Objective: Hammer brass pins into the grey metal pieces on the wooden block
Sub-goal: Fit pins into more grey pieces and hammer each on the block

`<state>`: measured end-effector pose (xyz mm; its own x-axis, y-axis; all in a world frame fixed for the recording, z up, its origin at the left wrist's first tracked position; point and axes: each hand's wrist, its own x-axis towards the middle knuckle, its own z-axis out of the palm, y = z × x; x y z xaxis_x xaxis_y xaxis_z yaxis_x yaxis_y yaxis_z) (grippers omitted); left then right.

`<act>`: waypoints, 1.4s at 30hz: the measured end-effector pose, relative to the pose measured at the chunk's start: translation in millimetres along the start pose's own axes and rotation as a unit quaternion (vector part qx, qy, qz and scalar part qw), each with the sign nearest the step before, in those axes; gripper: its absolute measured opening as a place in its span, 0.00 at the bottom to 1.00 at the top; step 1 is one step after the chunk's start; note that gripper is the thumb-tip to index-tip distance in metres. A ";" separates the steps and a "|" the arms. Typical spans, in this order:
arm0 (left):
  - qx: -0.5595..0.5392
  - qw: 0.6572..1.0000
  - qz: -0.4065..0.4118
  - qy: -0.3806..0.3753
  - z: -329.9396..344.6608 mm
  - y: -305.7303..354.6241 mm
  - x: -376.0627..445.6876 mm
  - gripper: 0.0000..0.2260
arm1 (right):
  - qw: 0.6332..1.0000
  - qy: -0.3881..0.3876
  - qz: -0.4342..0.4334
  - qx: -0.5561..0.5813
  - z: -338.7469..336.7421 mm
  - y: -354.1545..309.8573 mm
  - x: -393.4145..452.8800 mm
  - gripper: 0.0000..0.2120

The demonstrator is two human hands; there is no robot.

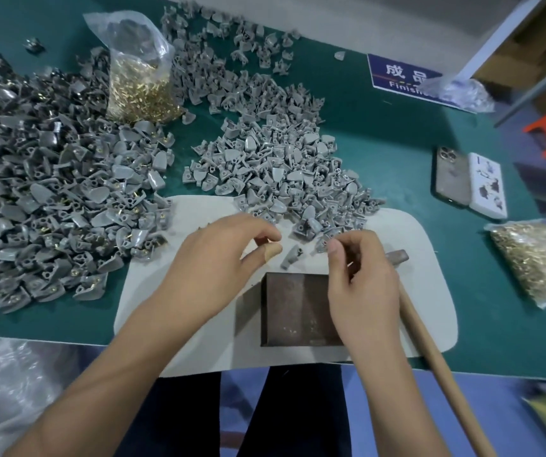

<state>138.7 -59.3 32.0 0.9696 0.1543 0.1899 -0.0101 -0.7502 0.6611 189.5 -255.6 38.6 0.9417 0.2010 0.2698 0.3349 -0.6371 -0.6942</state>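
The left hand (218,255) is curling its fingers with thumb and forefinger pinched together above the white mat (426,258), but whatever it may be pinching is too small to make out, so its grip cannot be told for certain; a tan wrap is covering its thumb tip. The right hand (360,275) is hovering over the far right corner of the wooden block (294,308), its fingers curled inward and its thumb pressing toward them, and something thin seems to be showing between them, though what it is cannot be told. The block is sitting dark and square on the mat, just in front of the person, with small pale specks lying on its top. A single grey metal piece (291,257) is lying on the mat just beyond the block, between the two hands and touching neither. The hammer (429,354) is lying on the mat to the right of the block, its head showing just past the right hand and its wooden handle running back toward the person, off the table edge. A heap of grey pieces (281,166) is spreading across the green table (380,133) and onto the mat's far edge, and a larger heap with brass showing in many pieces (34,199) is lying to the left. An open clear bag of brass pins (136,90) is standing between the heaps, and a second bag of pins (535,262) is lying at the right. A phone (451,176) and a white box (487,184) are lying side by side near a blue sign (403,77).
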 end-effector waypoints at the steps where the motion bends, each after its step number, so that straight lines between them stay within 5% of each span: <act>1: 0.016 0.999 -0.002 -0.033 -0.8 2.9 11.3 0.08 | 1.000 0.013 0.007 0.012 -1.0 0.0 0.8 0.05; 6: 0.045 0.989 -0.062 -0.128 11.3 26.7 53.0 0.15 | 0.997 0.054 0.037 0.040 -2.4 0.5 0.4 0.07; 11: 0.067 0.982 -0.070 -0.164 24.8 38.4 49.4 0.07 | 0.997 0.055 0.047 0.029 -0.3 -0.2 0.9 0.09; 18: -0.143 0.989 -0.031 0.024 8.9 45.4 12.9 0.11 | 0.987 0.059 -0.013 -0.147 11.0 -9.0 3.9 0.06; 23: -0.362 0.927 -0.094 -0.005 7.5 52.6 -20.5 0.06 | 0.987 0.147 -0.033 -0.053 -5.0 -6.6 -3.3 0.13; 27: -0.288 0.954 -0.082 -0.010 15.6 53.2 -37.3 0.07 | 0.988 0.125 -0.019 0.090 -21.7 -4.8 -25.8 0.07; 30: -0.076 0.997 0.005 0.025 18.9 53.5 -40.7 0.04 | 0.983 0.053 0.003 0.174 -31.3 -5.5 -39.9 0.08; 33: 0.006 0.999 0.023 0.031 20.3 52.9 -43.5 0.04 | 0.987 0.017 -0.009 0.158 -36.8 -3.2 -46.0 0.08; 42: -0.003 0.999 -0.009 0.031 21.8 50.5 -47.5 0.04 | 0.997 -0.071 -0.005 0.006 -33.4 -8.8 -46.0 0.06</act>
<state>97.4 -118.5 40.5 0.9528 0.2076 0.2215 0.0064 -0.7432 0.6690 142.1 -284.1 54.6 0.9334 0.3109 0.1792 0.3429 -0.6256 -0.7007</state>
